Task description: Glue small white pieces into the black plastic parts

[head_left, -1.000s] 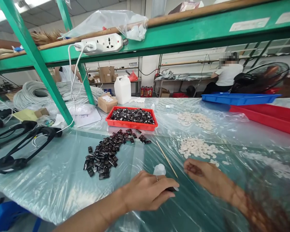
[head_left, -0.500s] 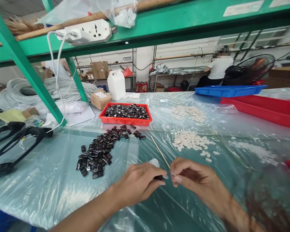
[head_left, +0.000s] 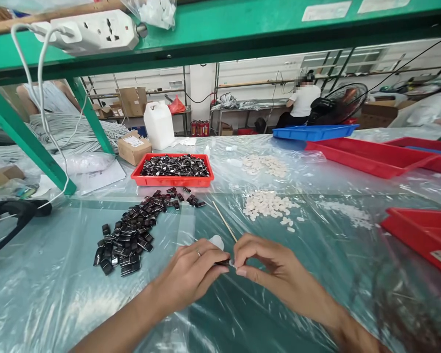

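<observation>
Between its thumb and fingers, my left hand (head_left: 194,269) grips a small black part (head_left: 222,263), with a pale tip showing at its right end. My right hand (head_left: 268,267) is pinched at that tip, its fingertips almost touching the left ones; what it holds is too small to name. Behind the hands lie a thin wooden stick (head_left: 224,221) and a whitish round piece (head_left: 217,241). A pile of black parts (head_left: 128,233) spreads to the left. Small cream pieces (head_left: 268,204) lie beyond my right hand.
A red tray (head_left: 172,182) full of black parts stands behind the pile. At right are a blue tray (head_left: 314,132) and red trays (head_left: 371,157). A green frame (head_left: 220,34) with a power strip (head_left: 95,32) crosses overhead. People are in the background.
The camera view has turned to the right, so things appear further left. My hands have come closer together, with the right fingertips now at the black part's end.
</observation>
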Available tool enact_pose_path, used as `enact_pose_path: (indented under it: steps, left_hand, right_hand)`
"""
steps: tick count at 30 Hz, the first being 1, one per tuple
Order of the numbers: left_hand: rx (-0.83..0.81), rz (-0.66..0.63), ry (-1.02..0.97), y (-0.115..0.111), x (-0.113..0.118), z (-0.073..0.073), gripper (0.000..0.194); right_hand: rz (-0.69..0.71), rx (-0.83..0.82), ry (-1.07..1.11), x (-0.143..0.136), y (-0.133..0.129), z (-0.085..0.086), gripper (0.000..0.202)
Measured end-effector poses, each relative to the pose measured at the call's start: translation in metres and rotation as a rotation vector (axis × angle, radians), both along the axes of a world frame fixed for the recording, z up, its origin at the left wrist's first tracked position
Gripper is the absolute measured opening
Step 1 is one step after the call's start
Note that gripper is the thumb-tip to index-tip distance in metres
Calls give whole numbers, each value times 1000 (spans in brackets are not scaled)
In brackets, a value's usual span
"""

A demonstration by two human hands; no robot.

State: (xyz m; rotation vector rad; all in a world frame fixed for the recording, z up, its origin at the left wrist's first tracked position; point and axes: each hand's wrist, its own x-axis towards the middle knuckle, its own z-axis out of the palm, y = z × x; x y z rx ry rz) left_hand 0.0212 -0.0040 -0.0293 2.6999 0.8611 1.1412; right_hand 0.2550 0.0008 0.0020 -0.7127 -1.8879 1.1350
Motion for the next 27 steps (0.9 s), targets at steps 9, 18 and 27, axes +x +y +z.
enact_pose_path:
  steps: [9, 18, 27]
  left_hand:
    - [-91, -37, 10, -4, -1, -3, 23]
    - [-293, -178, -103, -11, 7, 6, 21]
    - [-260, -167, -70, -16, 11, 14, 16]
  right_hand:
    - [88, -228, 30, 3, 7, -1, 7]
    - [303, -664, 202, 0, 15, -16, 22]
    - [283, -774, 140, 5, 10, -22, 21]
